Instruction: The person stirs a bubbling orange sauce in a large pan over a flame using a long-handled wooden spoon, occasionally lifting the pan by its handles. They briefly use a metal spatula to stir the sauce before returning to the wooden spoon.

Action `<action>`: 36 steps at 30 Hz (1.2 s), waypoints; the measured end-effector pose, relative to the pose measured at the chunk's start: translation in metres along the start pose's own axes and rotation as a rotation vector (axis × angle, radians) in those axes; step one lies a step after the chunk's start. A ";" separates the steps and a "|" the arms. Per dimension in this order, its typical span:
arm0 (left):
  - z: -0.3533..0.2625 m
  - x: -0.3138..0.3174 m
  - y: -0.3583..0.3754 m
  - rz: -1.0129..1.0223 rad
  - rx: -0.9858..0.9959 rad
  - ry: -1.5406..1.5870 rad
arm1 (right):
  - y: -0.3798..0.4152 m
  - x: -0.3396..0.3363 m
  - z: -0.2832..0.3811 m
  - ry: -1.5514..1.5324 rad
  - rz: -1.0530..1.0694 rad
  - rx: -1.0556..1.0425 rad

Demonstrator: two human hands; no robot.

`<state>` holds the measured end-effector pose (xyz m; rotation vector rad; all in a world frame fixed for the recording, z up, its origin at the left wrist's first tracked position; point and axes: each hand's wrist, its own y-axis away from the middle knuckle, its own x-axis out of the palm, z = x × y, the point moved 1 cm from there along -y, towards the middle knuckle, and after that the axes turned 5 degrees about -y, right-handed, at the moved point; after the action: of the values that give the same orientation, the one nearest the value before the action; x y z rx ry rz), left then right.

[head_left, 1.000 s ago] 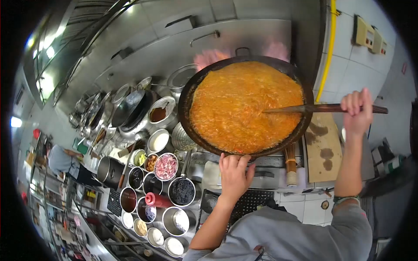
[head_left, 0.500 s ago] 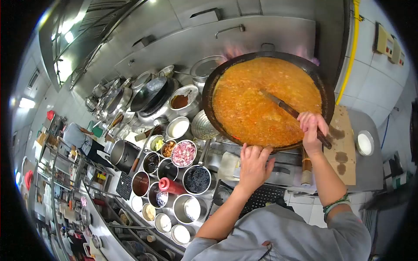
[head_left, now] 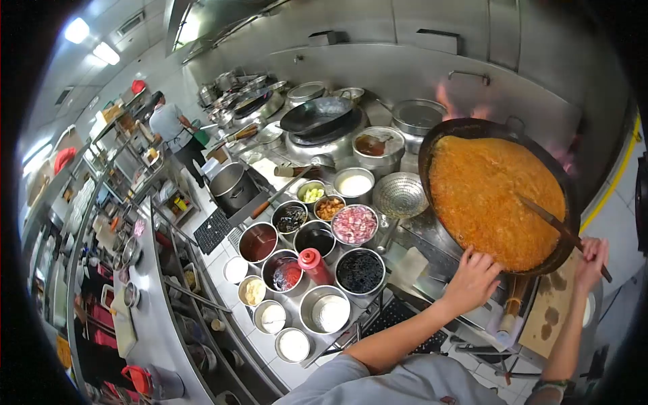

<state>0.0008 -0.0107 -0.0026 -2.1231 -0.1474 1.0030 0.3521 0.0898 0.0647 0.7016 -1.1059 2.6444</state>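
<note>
A large dark wok [head_left: 570, 223] on the right is filled with orange-brown food [head_left: 493, 196]. My right hand [head_left: 592, 262] is closed round the handle of a ladle or spatula [head_left: 557, 225], whose far end sits in the food. At the wok's near rim is my left hand [head_left: 476, 278], its fingers spread and bent, close to or touching the edge; I cannot make out anything held in it. Below the rim, a wooden wok handle [head_left: 511, 316] points toward my body.
Flames [head_left: 442, 98] rise behind the wok. To its left are a perforated strainer [head_left: 400, 195], a bowl of chopped pink meat or onion [head_left: 354, 225], a red squeeze bottle [head_left: 315, 265] and several pots. Another person [head_left: 174, 128] stands far left. Cardboard [head_left: 550, 314] lies at right.
The view has swung left, so the wok appears further right and more of the kitchen shows. My right hand still grips the tool; my left hand remains at the rim.
</note>
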 end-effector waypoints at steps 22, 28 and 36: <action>-0.001 0.000 -0.005 0.003 0.005 -0.005 | -0.083 0.020 0.235 0.103 0.107 0.180; -0.002 0.000 -0.007 0.014 -0.007 -0.042 | -0.079 -0.005 0.209 0.039 0.079 0.147; -0.005 -0.001 -0.008 0.032 -0.019 -0.081 | -0.056 -0.059 0.094 -0.224 0.020 0.044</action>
<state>0.0050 -0.0087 0.0052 -2.1088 -0.1642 1.1114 0.4556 0.0627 0.1277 1.0211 -1.1156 2.6647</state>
